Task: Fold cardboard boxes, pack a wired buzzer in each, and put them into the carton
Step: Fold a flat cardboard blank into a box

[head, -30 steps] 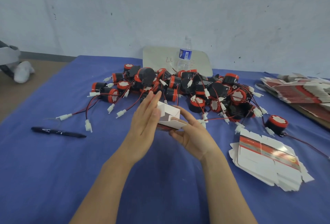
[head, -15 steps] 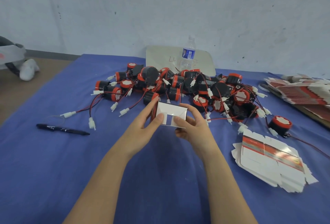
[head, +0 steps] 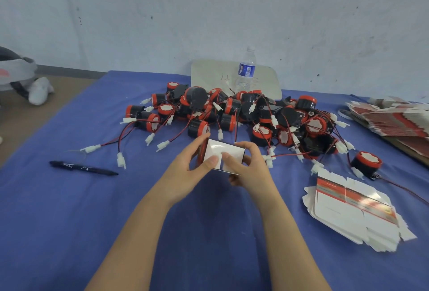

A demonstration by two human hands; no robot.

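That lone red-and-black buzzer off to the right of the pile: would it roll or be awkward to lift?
The lone buzzer stands on a flat end, so it probably stays put; tipped onto its round side it might roll. Its thin wire looks floppy and would likely dangle and trail when lifted.

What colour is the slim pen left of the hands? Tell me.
Black with white lettering: the slim plastic pen, head view.

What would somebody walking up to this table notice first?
Most likely the tangled pile of red-and-black wired buzzers sprawled across the middle of the blue table. Just in front of it, the left hand and right hand grip a small white cardboard box between them. A stack of flat box blanks lies to the right, nearer the front edge.
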